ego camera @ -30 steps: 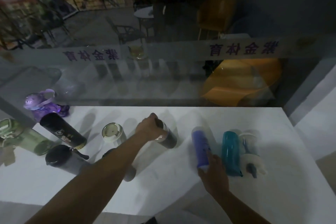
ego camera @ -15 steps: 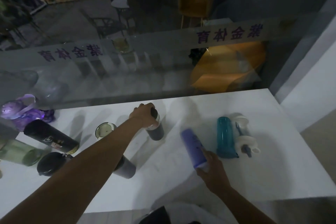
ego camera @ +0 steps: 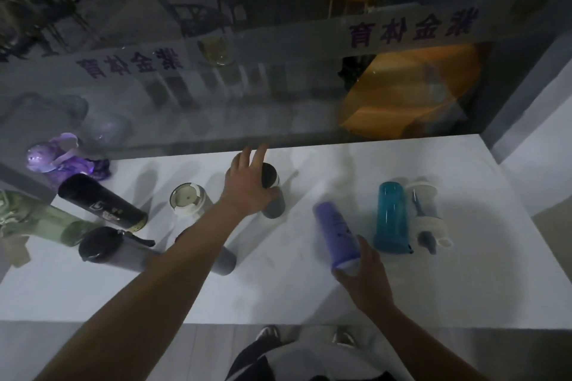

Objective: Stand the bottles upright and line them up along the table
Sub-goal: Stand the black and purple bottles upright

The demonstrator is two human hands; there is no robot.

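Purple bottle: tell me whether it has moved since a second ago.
Yes. The purple bottle has swung its far end left, away from the lying teal bottle.

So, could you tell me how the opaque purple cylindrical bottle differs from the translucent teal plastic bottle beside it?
The right hand grips the opaque purple cylindrical bottle at its near end; nothing touches the translucent teal plastic bottle. The purple one slants, its far end angled away from the teal one, which lies flat on the white table. The purple is opaque, the teal see-through. Neither stands upright yet.
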